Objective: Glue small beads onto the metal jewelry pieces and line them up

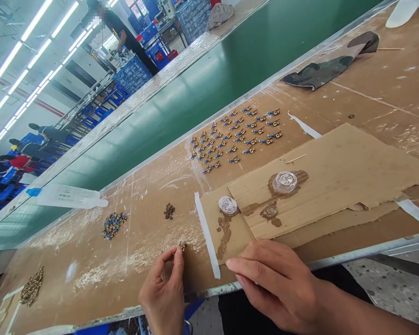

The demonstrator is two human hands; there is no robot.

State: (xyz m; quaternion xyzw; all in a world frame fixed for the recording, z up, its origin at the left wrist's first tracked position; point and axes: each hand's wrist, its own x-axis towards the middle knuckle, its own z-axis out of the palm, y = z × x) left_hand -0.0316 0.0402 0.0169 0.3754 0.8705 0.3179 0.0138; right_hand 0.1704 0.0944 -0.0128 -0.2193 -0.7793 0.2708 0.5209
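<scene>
My left hand is at the near edge of the brown worktable, thumb and fingers pinched on a tiny gold part. My right hand lies beside it with fingers together and curled, resting by the cardboard sheet; nothing shows in it. Several small blue-and-gold parts are laid out in rows further back. A loose heap of blue-and-gold parts and a small heap of dark brown parts lie to the left.
Two small clear round lids sit on the stained cardboard. A white strip lies between my hands. A green conveyor belt runs behind the table. A camouflage cloth lies far right. Other people work at the far left.
</scene>
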